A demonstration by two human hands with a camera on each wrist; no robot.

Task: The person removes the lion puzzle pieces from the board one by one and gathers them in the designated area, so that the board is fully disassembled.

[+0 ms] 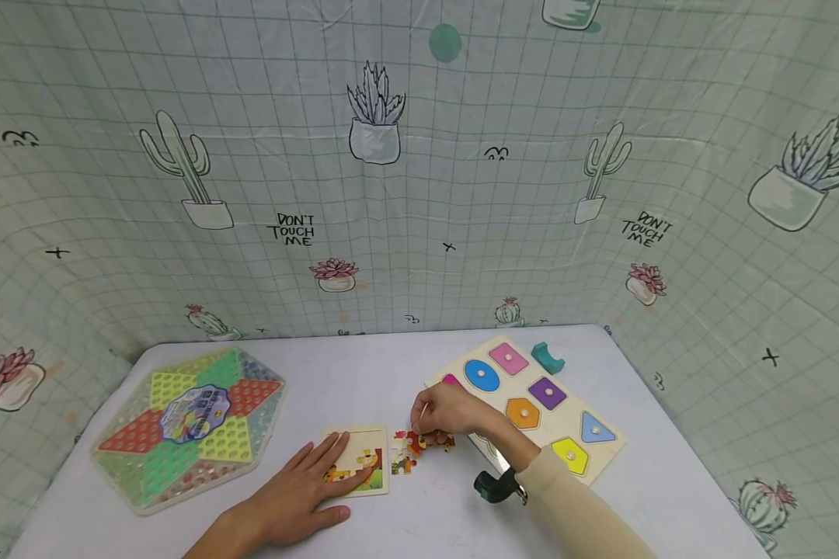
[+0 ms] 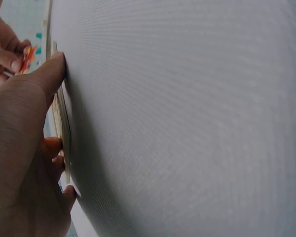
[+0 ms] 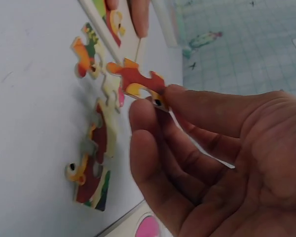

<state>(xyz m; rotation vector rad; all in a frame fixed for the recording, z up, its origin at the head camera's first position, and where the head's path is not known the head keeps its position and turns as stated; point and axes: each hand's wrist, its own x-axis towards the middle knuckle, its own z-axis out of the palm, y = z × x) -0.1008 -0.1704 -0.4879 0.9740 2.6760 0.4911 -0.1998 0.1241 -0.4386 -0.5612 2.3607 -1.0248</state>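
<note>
My left hand (image 1: pixel 297 489) lies with fingers spread across a small wooden puzzle tray (image 1: pixel 386 473), part of whose picture is filled in at the bottom and right. Just right of the tray, my right hand (image 1: pixel 450 410) pinches a red-brown and yellow jigsaw piece (image 3: pixel 138 78) between thumb and fingers, raised over the table. Below it in the right wrist view are loose pieces: an orange and green one (image 3: pixel 92 54) and a brown one with a yellow edge (image 3: pixel 91 187). In the left wrist view, the left thumb (image 2: pixel 54 69) rests along the tray's edge.
A hexagonal Chinese checkers board (image 1: pixel 189 431) lies at the left of the white table (image 1: pixel 363 365). To the right sits a wooden shape-peg board (image 1: pixel 587 462), partly under the right forearm. A teal arch-shaped block (image 1: pixel 548 359) is behind it. A patterned cloth (image 1: pixel 419 194) hangs behind.
</note>
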